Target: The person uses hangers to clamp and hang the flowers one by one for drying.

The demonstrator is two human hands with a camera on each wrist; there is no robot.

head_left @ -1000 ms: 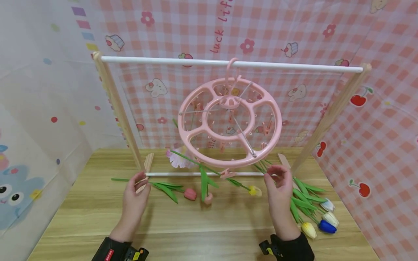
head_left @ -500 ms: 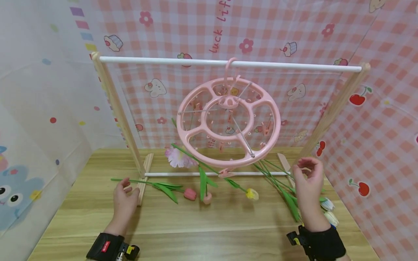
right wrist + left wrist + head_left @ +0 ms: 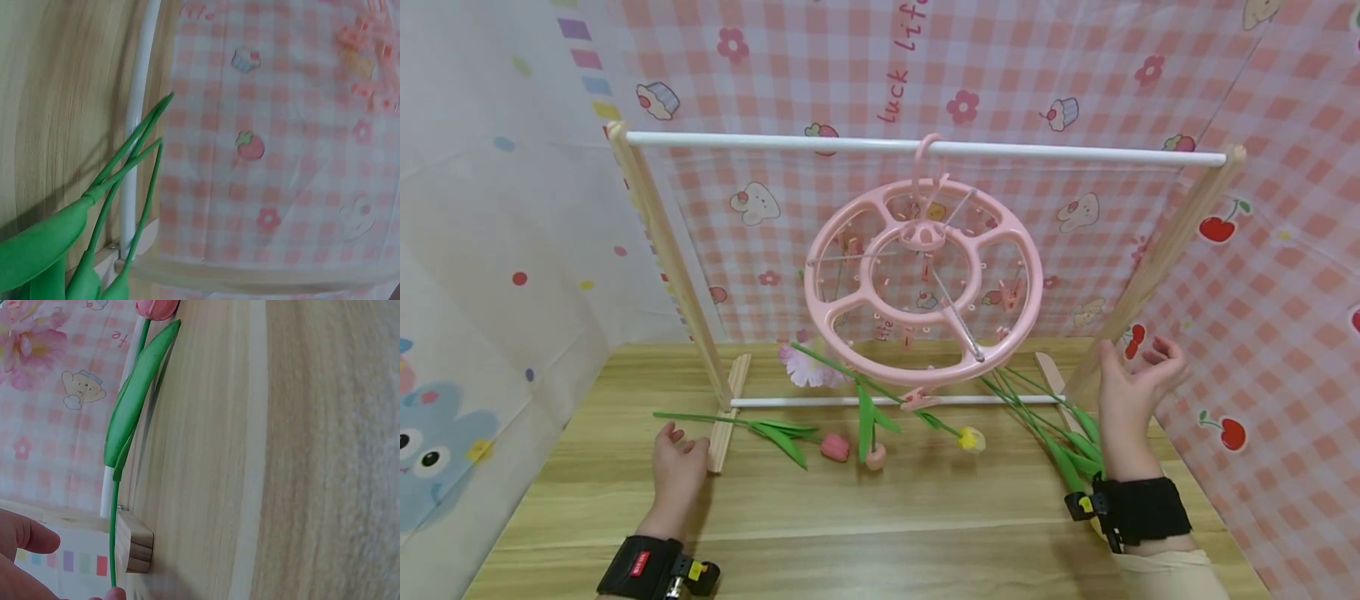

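My left hand [image 3: 679,471] hovers low at the left, fingers loosely bent and holding nothing visible. Its fingertips are close to the stem end of a pink tulip [image 3: 835,447], which lies across the stand's left foot [image 3: 721,446]; I cannot tell if they touch. In the left wrist view the tulip's green leaf [image 3: 134,400] shows large. My right hand [image 3: 1138,392] is raised over the far right with spread fingers, nothing in it. Beneath it lie several tulips with green leaves [image 3: 1078,454], their heads mostly hidden by the wrist and arm.
A round pink clip hanger [image 3: 842,360] hangs from the white top rod [image 3: 737,142] of a wooden stand. A yellow tulip [image 3: 972,439], a peach tulip [image 3: 876,457] and a pale pink flower [image 3: 811,364] lie below. A white lower rod [image 3: 805,402] crosses behind them.
My right hand has moved right, away from the stems near the lower rod, and its fingers have spread. My left hand has shifted left and nearer to me. The flowers stay put.
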